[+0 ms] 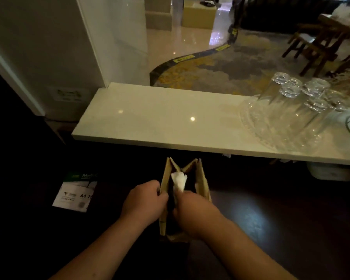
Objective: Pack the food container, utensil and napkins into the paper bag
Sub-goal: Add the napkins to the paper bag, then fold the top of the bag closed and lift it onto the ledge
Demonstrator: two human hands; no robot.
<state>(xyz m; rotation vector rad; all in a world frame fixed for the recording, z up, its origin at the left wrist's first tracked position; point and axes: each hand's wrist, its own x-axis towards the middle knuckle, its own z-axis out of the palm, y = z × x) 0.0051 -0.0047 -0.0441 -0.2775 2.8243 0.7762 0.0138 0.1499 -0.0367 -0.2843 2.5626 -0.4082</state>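
Note:
A brown paper bag [201, 178] stands open on the dark surface below the white counter. My left hand [143, 201] grips the bag's left rim, fingers closed on the paper. My right hand [192, 211] sits at the bag's mouth, closed on a white napkin [179, 179] that sticks up inside the opening. The inside of the bag is dark; the food container and the utensil are not visible.
A white stone counter [150, 118] runs across the middle. A clear glass tray [275, 142] holding several upturned glasses [291, 91] stands at its right end. A pack of A4 paper [75, 193] lies at the left. Wooden chairs [315, 45] stand beyond.

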